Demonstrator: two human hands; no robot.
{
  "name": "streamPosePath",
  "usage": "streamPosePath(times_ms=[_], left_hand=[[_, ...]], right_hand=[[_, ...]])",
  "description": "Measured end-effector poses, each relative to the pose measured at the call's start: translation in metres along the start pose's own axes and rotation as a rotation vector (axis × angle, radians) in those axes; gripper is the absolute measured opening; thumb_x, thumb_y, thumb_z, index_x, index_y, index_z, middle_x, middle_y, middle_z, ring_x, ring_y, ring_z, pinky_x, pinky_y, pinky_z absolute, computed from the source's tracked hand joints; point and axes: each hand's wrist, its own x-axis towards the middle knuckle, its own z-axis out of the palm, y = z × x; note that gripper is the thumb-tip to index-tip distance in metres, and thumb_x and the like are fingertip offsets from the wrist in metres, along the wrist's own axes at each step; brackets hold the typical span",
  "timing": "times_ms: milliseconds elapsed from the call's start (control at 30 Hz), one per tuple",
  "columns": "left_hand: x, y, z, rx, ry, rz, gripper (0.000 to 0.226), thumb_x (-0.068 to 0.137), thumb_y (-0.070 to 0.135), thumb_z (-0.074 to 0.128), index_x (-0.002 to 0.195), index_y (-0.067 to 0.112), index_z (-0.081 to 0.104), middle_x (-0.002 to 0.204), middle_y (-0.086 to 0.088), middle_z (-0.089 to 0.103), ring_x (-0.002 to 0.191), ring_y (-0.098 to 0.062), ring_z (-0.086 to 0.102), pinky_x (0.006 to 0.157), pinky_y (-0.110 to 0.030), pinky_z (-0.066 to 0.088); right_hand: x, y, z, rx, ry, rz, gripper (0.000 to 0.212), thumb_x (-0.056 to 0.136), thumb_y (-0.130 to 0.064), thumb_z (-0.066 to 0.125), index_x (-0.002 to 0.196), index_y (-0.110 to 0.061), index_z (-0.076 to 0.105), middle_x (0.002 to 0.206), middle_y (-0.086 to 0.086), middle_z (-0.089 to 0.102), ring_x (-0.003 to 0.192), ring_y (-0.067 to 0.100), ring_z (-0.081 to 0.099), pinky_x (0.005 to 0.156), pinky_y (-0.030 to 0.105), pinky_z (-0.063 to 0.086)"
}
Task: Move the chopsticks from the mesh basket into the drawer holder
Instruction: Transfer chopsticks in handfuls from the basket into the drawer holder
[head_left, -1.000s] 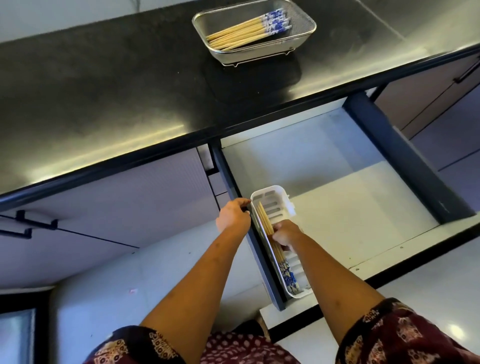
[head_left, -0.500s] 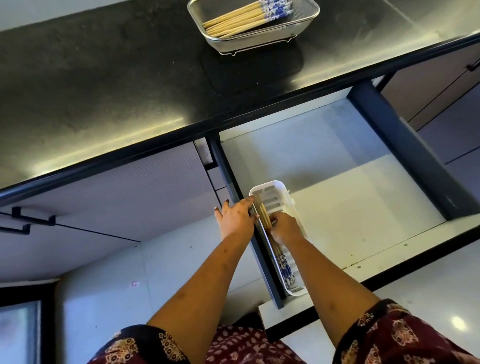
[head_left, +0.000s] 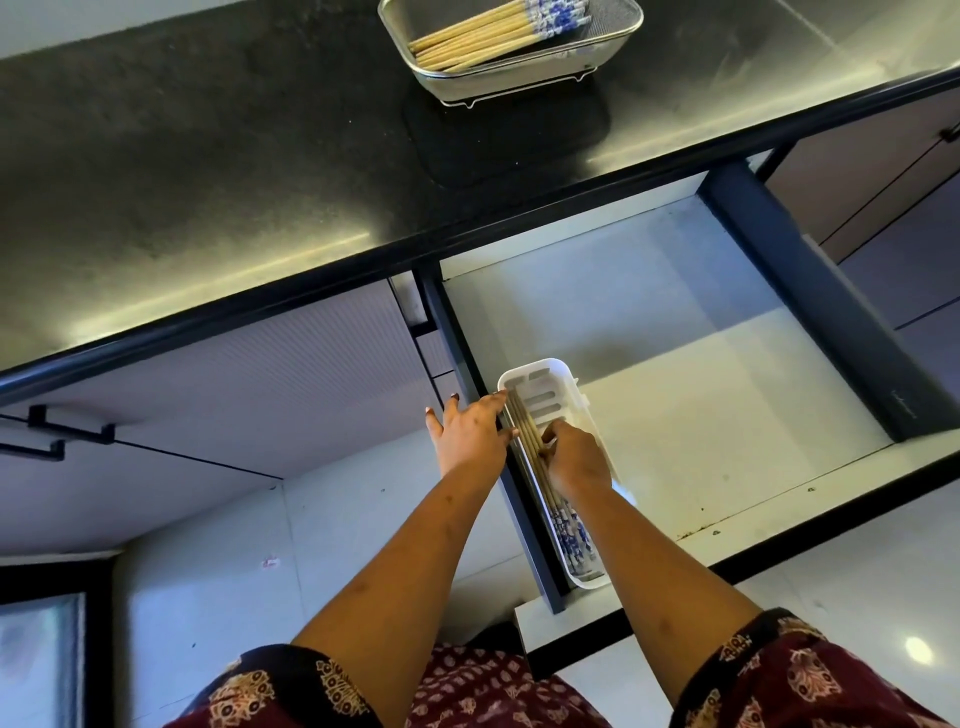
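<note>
A white slotted holder (head_left: 545, 387) lies along the left wall of the open drawer (head_left: 727, 415). Several wooden chopsticks with blue-patterned ends (head_left: 571, 535) lie in it lengthwise. My right hand (head_left: 576, 460) rests on top of them, fingers curled over their wooden shafts. My left hand (head_left: 470, 434) is flat over the drawer's left wall, fingers spread, fingertips touching the holder's rim and the chopsticks. On the black counter at the top stands the metal mesh basket (head_left: 613, 41) with several more chopsticks (head_left: 488, 36) in it.
The black counter (head_left: 208, 156) overhangs the drawer's back. A dark drawer wall (head_left: 810, 312) bounds the right side. Closed cabinet fronts with black handles (head_left: 57, 436) are at the left. White floor tiles lie below.
My left hand moved from gripping the drawer's left wall to lying flat with fingers against the holder. My right hand slid a little forward along the chopsticks. The camera tilted down slightly.
</note>
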Motion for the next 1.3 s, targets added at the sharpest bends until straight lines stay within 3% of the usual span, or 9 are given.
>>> streamPosePath(times_ms=[167, 367, 500, 733, 1033, 1133, 1200, 1233, 1300], left_hand=[[-0.001, 0.001, 0.001, 0.007, 0.008, 0.011, 0.052, 0.089, 0.034, 0.057, 0.138, 0.031, 0.039, 0.142, 0.001, 0.047, 0.142, -0.022, 0.018, 0.114, -0.052, -0.002], [-0.004, -0.010, -0.014, -0.119, 0.220, -0.021, 0.039, 0.091, 0.023, 0.055, 0.130, 0.023, 0.053, 0.128, -0.006, 0.060, 0.130, -0.024, 0.041, 0.116, -0.045, 0.014], [0.015, 0.004, -0.067, -0.753, 0.360, -0.184, 0.031, 0.090, 0.017, 0.058, 0.120, 0.015, 0.062, 0.114, -0.008, 0.067, 0.098, -0.015, 0.060, 0.091, -0.021, 0.042], [0.108, 0.037, -0.194, -1.447, 0.438, -0.251, 0.029, 0.089, 0.011, 0.058, 0.117, 0.005, 0.062, 0.106, -0.012, 0.066, 0.091, -0.017, 0.061, 0.092, -0.030, 0.048], [0.264, 0.054, -0.276, -1.439, 0.244, -0.260, 0.061, 0.089, 0.023, 0.060, 0.142, 0.010, 0.033, 0.143, -0.011, 0.044, 0.130, -0.027, 0.041, 0.109, -0.038, 0.033], [0.307, 0.052, -0.287, -1.432, 0.162, -0.268, 0.068, 0.091, 0.023, 0.057, 0.147, 0.012, 0.020, 0.151, -0.010, 0.031, 0.136, -0.029, 0.033, 0.108, -0.038, 0.030], [0.325, 0.050, -0.289, -1.415, 0.129, -0.282, 0.068, 0.092, 0.020, 0.054, 0.147, 0.012, 0.015, 0.152, -0.010, 0.027, 0.136, -0.030, 0.032, 0.107, -0.038, 0.030], [0.329, 0.051, -0.290, -1.409, 0.116, -0.284, 0.066, 0.093, 0.017, 0.052, 0.147, 0.012, 0.015, 0.152, -0.011, 0.028, 0.135, -0.030, 0.033, 0.106, -0.038, 0.032], [0.343, 0.052, -0.293, -1.426, 0.057, -0.271, 0.058, 0.093, 0.011, 0.050, 0.145, 0.009, 0.024, 0.146, -0.014, 0.038, 0.124, -0.030, 0.047, 0.096, -0.037, 0.043]], right_hand=[[-0.001, 0.001, 0.001, -0.051, 0.021, -0.032, 0.011, 0.092, -0.011, 0.051, 0.100, -0.013, 0.057, 0.092, 0.010, 0.069, 0.075, 0.023, 0.056, 0.069, 0.029, 0.046], [-0.004, -0.015, -0.018, 0.022, 0.026, -0.068, 0.020, 0.094, -0.019, 0.049, 0.110, -0.009, 0.056, 0.107, 0.014, 0.064, 0.100, 0.033, 0.061, 0.081, 0.037, 0.047], [0.003, -0.055, -0.048, 0.258, 0.127, -0.133, 0.020, 0.094, -0.018, 0.054, 0.107, -0.005, 0.062, 0.105, 0.016, 0.068, 0.097, 0.033, 0.064, 0.083, 0.036, 0.051], [0.031, -0.171, -0.133, 0.617, 0.249, -0.333, 0.014, 0.093, -0.017, 0.054, 0.099, -0.009, 0.063, 0.087, 0.011, 0.066, 0.079, 0.023, 0.064, 0.073, 0.033, 0.052], [0.132, -0.290, -0.220, 1.326, 0.221, -0.171, 0.016, 0.097, -0.007, 0.047, 0.086, -0.014, 0.056, 0.075, 0.006, 0.058, 0.066, 0.011, 0.057, 0.062, 0.022, 0.055], [0.168, -0.318, -0.236, 1.515, 0.181, -0.067, 0.017, 0.097, 0.002, 0.039, 0.092, -0.002, 0.055, 0.081, 0.013, 0.057, 0.073, 0.017, 0.059, 0.091, 0.030, 0.054], [0.185, -0.332, -0.239, 1.561, 0.187, 0.052, 0.021, 0.096, 0.001, 0.041, 0.112, 0.004, 0.055, 0.113, 0.020, 0.060, 0.107, 0.026, 0.061, 0.106, 0.033, 0.041], [0.191, -0.339, -0.239, 1.540, 0.213, 0.129, 0.026, 0.096, -0.002, 0.044, 0.120, 0.002, 0.053, 0.122, 0.019, 0.056, 0.113, 0.025, 0.058, 0.102, 0.030, 0.043], [0.205, -0.352, -0.241, 1.504, 0.230, 0.229, 0.025, 0.095, -0.005, 0.045, 0.118, -0.006, 0.053, 0.112, 0.014, 0.053, 0.092, 0.017, 0.056, 0.085, 0.028, 0.048]])
